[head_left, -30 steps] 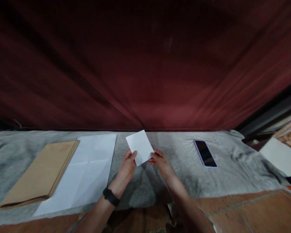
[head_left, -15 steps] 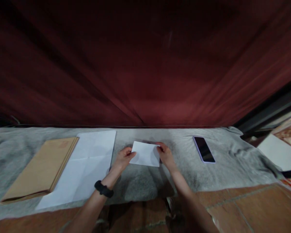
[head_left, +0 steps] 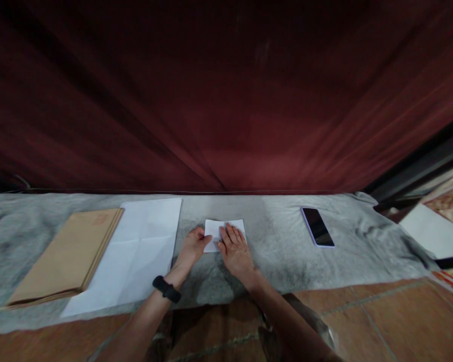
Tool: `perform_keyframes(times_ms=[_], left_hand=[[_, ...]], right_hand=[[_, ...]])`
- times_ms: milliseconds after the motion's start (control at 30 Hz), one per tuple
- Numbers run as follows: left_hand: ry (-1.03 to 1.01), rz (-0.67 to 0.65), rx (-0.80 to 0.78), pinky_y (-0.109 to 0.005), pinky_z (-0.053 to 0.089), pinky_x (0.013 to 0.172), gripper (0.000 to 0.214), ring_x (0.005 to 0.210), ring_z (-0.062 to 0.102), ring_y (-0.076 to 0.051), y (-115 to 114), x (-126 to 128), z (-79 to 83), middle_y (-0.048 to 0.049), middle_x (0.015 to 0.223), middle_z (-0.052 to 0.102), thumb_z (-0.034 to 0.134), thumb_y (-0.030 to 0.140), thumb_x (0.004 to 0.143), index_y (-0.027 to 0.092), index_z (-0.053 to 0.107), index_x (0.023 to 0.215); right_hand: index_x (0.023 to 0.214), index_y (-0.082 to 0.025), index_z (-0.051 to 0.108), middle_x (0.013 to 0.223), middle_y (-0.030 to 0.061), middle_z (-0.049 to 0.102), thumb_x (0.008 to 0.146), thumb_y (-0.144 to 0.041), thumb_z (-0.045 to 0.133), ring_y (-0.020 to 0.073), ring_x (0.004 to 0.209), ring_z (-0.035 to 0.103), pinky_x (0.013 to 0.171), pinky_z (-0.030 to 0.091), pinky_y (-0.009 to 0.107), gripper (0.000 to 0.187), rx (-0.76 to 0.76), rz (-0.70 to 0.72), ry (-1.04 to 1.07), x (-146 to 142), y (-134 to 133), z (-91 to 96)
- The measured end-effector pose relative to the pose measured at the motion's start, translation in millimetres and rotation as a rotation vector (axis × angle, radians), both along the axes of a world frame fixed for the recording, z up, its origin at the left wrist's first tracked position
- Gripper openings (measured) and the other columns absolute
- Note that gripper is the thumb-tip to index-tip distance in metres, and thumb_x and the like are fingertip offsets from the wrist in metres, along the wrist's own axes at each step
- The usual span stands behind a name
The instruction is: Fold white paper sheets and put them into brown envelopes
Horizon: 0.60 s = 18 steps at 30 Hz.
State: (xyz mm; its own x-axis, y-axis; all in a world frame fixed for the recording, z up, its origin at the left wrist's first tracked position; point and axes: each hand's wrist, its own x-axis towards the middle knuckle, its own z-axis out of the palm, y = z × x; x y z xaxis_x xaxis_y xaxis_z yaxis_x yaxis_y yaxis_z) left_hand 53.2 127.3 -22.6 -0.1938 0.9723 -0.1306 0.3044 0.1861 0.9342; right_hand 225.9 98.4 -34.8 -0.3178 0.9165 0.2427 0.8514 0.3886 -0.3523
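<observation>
A small folded sheet of white paper [head_left: 213, 229] lies on the grey cloth in front of me. My left hand [head_left: 194, 245], with a black band on its wrist, pinches the paper's left edge between thumb and fingers. Flat across the right half of the paper rests my right hand [head_left: 236, 251], its fingers stretched out and slightly spread. That hand hides part of the sheet.
Larger white sheets with fold creases [head_left: 151, 236] lie to the left, partly under a stack of brown envelopes [head_left: 68, 251]. A phone in a purple case [head_left: 317, 227] lies at right. Grey cloth [head_left: 279, 246] covers the surface; a dark red curtain [head_left: 226, 115] hangs behind.
My right hand has let go of the paper's right edge and moved left to lie flat on it. The paper now lies lower and looks narrower. My left hand still pinches its left edge.
</observation>
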Motion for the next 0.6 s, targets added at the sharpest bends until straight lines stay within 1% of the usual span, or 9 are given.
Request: perform_keyframes(times_ms=[100,167,233,300,333,400,467,500,600], left_hand=[[0.242,-0.057,-0.026,-0.025,0.036,0.052,0.014,0.052,0.055,-0.015,-1,0,5.2,0.0035,0.056,0.059,0.067,0.027,0.074,0.022,0.058,0.066],[0.42,-0.078,-0.048,-0.027,0.037,0.055,0.01,0.058,0.059,-0.018,-3,1,11.7,0.001,0.062,0.063,0.066,0.027,0.079,0.022,0.06,0.073],[0.593,-0.082,-0.067,-0.029,0.041,0.058,0.009,0.064,0.064,-0.021,-8,3,18.2,-0.0018,0.07,0.067,0.064,0.029,0.084,0.021,0.062,0.087],[0.743,-0.067,-0.044,-0.031,0.047,0.064,0.018,0.072,0.068,-0.024,-12,5,22.2,-0.0049,0.078,0.07,0.06,0.029,0.089,0.02,0.062,0.104],[0.8,-0.067,0.01,-0.033,0.05,0.069,0.021,0.078,0.069,-0.025,-14,7,22.7,-0.0068,0.083,0.071,0.057,0.028,0.091,0.018,0.06,0.109],[0.857,-0.102,0.184,-0.038,0.054,0.083,0.024,0.094,0.07,-0.027,-16,13,20.2,-0.0112,0.097,0.072,0.049,0.025,0.095,0.016,0.059,0.116],[0.852,-0.189,0.363,-0.042,0.052,0.099,0.031,0.115,0.065,-0.027,-17,22,13.3,-0.0151,0.119,0.07,0.043,0.025,0.098,0.015,0.059,0.122],[0.847,-0.248,0.425,-0.044,0.049,0.106,0.035,0.125,0.061,-0.027,-18,27,8.6,-0.0162,0.13,0.066,0.041,0.027,0.1,0.014,0.058,0.128],[0.883,-0.402,0.485,-0.047,0.038,0.119,0.051,0.145,0.044,-0.026,-22,40,-6.3,-0.0173,0.152,0.051,0.038,0.038,0.103,0.012,0.048,0.146]], right_hand=[[0.153,-0.018,0.045,0.161,0.0133,0.04,0.106,-0.038,0.042,0.0285,0.149,0.037,0.121,0.031,0.048,0.051,0.026,-0.079,-0.053,-1,-4,-4.5],[0.154,-0.017,0.044,0.162,0.0152,0.036,0.106,-0.04,0.043,0.0308,0.149,0.037,0.121,0.031,0.049,0.054,0.047,-0.124,-0.066,0,-5,-6.5],[0.155,-0.017,0.043,0.163,0.0165,0.034,0.105,-0.041,0.044,0.032,0.149,0.037,0.12,0.031,0.05,0.055,0.061,-0.139,-0.077,0,-6,-7.9],[0.156,-0.017,0.041,0.163,0.0165,0.034,0.105,-0.041,0.043,0.032,0.149,0.037,0.12,0.031,0.05,0.056,0.066,-0.135,-0.09,-1,-6,-8.9],[0.156,-0.018,0.041,0.163,0.0163,0.034,0.105,-0.04,0.043,0.0318,0.149,0.037,0.12,0.031,0.051,0.056,0.066,-0.134,-0.097,-1,-6,-9.2],[0.157,-0.018,0.04,0.163,0.0162,0.034,0.105,-0.04,0.043,0.0312,0.148,0.038,0.121,0.031,0.05,0.056,0.065,-0.134,-0.114,-1,-5,-9.6],[0.156,-0.018,0.04,0.163,0.016,0.033,0.105,-0.039,0.043,0.0305,0.149,0.037,0.121,0.03,0.049,0.055,0.06,-0.127,-0.138,0,-5,-9.9],[0.157,-0.017,0.04,0.164,0.0158,0.033,0.105,-0.036,0.043,0.0299,0.149,0.036,0.121,0.03,0.048,0.055,0.055,-0.117,-0.153,1,-5,-10.1],[0.157,-0.015,0.038,0.164,0.015,0.032,0.103,-0.023,0.04,0.0273,0.151,0.033,0.123,0.028,0.044,0.054,0.035,-0.075,-0.194,5,-4,-10.5]])
